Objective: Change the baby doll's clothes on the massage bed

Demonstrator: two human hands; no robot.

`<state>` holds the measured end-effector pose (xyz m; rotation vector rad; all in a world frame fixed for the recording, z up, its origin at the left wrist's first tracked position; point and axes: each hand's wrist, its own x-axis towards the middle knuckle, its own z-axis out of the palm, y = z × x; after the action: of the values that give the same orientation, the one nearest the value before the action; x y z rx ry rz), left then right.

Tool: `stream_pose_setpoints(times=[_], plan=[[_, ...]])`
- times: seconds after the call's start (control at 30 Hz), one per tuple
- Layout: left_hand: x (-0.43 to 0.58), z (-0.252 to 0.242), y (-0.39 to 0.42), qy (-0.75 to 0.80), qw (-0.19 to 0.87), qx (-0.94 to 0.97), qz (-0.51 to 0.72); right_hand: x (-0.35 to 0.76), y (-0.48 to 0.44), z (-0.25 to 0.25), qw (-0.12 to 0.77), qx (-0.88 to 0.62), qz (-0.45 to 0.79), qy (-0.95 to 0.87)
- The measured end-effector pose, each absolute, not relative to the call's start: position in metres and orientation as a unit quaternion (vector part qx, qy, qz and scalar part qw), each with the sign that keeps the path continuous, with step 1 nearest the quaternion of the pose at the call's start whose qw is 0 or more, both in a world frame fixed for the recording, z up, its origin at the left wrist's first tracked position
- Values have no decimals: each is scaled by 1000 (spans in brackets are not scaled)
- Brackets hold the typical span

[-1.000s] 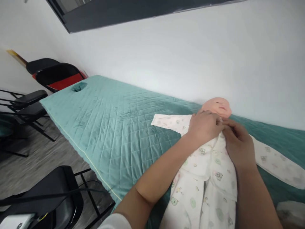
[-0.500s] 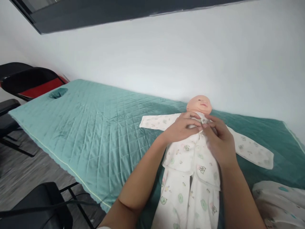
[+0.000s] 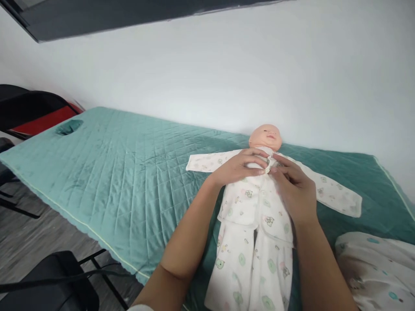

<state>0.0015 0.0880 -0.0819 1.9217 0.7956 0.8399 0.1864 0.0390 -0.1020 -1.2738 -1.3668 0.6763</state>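
Note:
A baby doll point(image 3: 265, 136) lies on its back, its head toward the wall. It wears a white printed baby shirt point(image 3: 241, 203) with both sleeves spread sideways, and matching pants point(image 3: 240, 268). My left hand point(image 3: 240, 166) rests on one side of the chest, its fingertips closed on the shirt's front edge near the neck. Opposite it, my right hand point(image 3: 293, 183) pinches the other edge of the shirt front with thumb and fingers. The fingertips of both hands nearly meet at the opening, and a bit of white fabric shows between them. Whatever fastener is there is too small to make out.
A green quilted cover point(image 3: 129, 185) spreads over the bed, with a face hole point(image 3: 69, 127) at its far left end. Bunched white printed cloth point(image 3: 378, 272) lies at the lower right. Black chairs point(image 3: 48, 280) stand along the left side, and a white wall point(image 3: 201, 77) runs behind.
The whole view has shifted slightly, so the doll and hands appear a little further left and up. Both hands stay at the shirt front, with the fingertips moved a little apart.

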Motion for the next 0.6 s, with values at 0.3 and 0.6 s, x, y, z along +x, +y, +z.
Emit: stream_pose_setpoints(times=[0.3, 0.6], plan=[[5, -84, 88, 329, 448, 743, 371, 186, 32, -101, 520, -558, 293, -577], [7, -75, 85, 333, 460, 740, 362, 186, 36, -97, 507, -566, 331, -559]])
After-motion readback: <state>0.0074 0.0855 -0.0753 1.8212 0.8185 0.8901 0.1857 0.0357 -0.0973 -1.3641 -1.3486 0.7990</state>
